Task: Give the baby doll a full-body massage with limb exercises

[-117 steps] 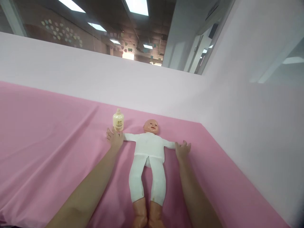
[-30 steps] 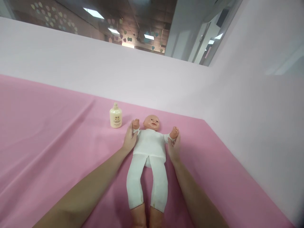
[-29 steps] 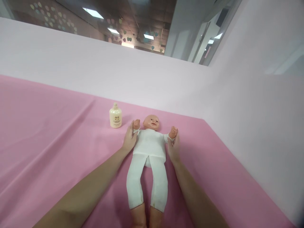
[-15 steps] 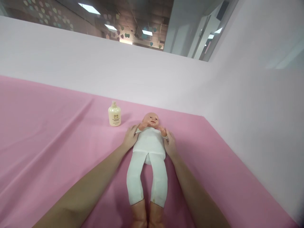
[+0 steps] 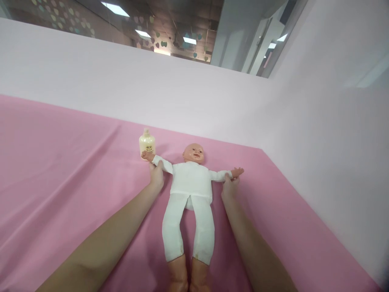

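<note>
A baby doll (image 5: 190, 190) in a white suit lies on its back on the pink sheet (image 5: 60, 170), head away from me, arms spread out to both sides. My left hand (image 5: 156, 175) grips the doll's arm on the left side, near the wrist. My right hand (image 5: 229, 187) holds the doll's other arm near its wrist. A small cream bottle (image 5: 147, 142) stands upright just beyond the doll's left-side hand, almost touching it.
The pink sheet covers a wide flat surface with long creases on the left. A pale pink wall (image 5: 182, 101) rises behind the doll and another (image 5: 328, 142) runs close along the right side.
Half a second ago both doll arms were folded in over its chest. I have now drawn them outward until they lie spread to the sides, my hands moving apart with them.
</note>
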### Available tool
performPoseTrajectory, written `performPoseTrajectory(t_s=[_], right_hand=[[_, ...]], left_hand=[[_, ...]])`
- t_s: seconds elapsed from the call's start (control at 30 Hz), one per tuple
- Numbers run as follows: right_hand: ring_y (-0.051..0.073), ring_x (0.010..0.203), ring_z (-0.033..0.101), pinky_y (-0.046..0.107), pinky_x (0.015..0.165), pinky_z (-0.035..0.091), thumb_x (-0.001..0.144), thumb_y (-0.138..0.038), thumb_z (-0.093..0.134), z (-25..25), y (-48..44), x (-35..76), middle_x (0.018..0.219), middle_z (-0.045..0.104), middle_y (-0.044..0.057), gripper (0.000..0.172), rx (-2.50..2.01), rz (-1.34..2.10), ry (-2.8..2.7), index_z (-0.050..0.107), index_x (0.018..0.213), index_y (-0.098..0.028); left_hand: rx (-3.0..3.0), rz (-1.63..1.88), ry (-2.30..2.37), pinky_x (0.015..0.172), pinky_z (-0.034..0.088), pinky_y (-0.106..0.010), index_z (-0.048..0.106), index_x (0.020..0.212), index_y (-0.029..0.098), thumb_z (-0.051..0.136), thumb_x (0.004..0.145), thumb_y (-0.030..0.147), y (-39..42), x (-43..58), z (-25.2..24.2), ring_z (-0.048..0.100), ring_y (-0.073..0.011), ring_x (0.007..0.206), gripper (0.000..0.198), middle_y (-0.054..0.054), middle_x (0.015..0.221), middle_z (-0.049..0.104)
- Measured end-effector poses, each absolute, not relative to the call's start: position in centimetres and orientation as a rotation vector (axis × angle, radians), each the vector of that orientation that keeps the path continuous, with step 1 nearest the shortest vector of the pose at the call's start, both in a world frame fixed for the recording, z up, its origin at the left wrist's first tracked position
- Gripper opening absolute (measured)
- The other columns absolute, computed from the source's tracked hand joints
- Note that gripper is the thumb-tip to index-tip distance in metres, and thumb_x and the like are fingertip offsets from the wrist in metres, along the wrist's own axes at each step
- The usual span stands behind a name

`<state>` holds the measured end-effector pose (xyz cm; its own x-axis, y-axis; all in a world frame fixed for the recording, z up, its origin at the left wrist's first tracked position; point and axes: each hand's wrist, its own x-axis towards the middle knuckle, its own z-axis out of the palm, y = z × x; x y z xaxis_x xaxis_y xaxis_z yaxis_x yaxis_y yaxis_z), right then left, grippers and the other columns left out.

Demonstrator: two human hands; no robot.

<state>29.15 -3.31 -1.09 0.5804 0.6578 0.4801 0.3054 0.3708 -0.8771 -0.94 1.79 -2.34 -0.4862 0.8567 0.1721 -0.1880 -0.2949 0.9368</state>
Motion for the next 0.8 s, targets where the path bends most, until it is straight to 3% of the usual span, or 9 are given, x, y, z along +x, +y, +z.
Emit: performPoseTrajectory(t_s=[0.2, 0.3, 0.43, 0.6, 0.8], right_hand=[[0.024, 0.149, 0.035, 0.048, 0.119, 0.034, 0.091, -0.035, 0.052, 2.4, -5.5, 26.5, 0.161, 0.034, 0.011, 0.068, -1.078, 0.262, -1.169, 0.031, 0.154, -0.025], [0.024, 0.145, 0.041, 0.046, 0.118, 0.037, 0.092, -0.033, 0.052, 2.7, -6.0, 25.7, 0.157, 0.042, 0.01, 0.061, -1.068, 0.294, -1.319, 0.038, 0.152, -0.025], [0.023, 0.136, 0.049, 0.048, 0.116, 0.04, 0.092, -0.024, 0.046, 1.3, -5.5, 25.8, 0.146, 0.054, 0.009, 0.055, -1.17, 0.212, -1.473, 0.047, 0.147, -0.025], [0.024, 0.127, 0.054, 0.049, 0.115, 0.041, 0.087, -0.01, 0.038, 0.6, -5.2, 25.9, 0.132, 0.062, 0.007, 0.056, -1.199, 0.117, -1.845, 0.063, 0.134, -0.029], [0.023, 0.13, 0.052, 0.049, 0.117, 0.04, 0.087, -0.012, 0.039, 0.3, -4.9, 26.0, 0.136, 0.06, 0.007, 0.058, -1.225, 0.125, -1.742, 0.056, 0.141, -0.028]], left_hand=[[1.244, 1.837, 1.042, 0.108, 0.048, -0.037, 0.04, 0.144, 0.026, 0.056, 0.091, 0.03, 0.4, -0.3, -0.2, 0.056, -0.0219, 0.129, 0.055, -0.01, 0.141, 0.057], [1.451, 1.774, 0.997, 0.113, 0.043, -0.041, 0.042, 0.147, 0.024, 0.057, 0.09, 0.027, -0.1, 0.1, 0.4, 0.052, -0.0249, 0.134, 0.059, -0.01, 0.145, 0.055], [1.76, 1.668, 1.08, 0.116, 0.038, -0.047, 0.052, 0.143, 0.024, 0.055, 0.087, 0.019, 0.0, 0.1, -0.1, 0.052, -0.0263, 0.133, 0.057, -0.009, 0.14, 0.059], [2.094, 1.453, 1.142, 0.112, 0.041, -0.049, 0.068, 0.127, 0.024, 0.044, 0.079, 0.004, 0.7, 0.3, -1.2, 0.058, -0.0251, 0.122, 0.057, -0.008, 0.126, 0.066], [2.036, 1.502, 1.137, 0.114, 0.04, -0.049, 0.066, 0.128, 0.025, 0.046, 0.08, 0.006, 0.4, 0.4, -0.8, 0.056, -0.0254, 0.124, 0.055, -0.008, 0.127, 0.064]])
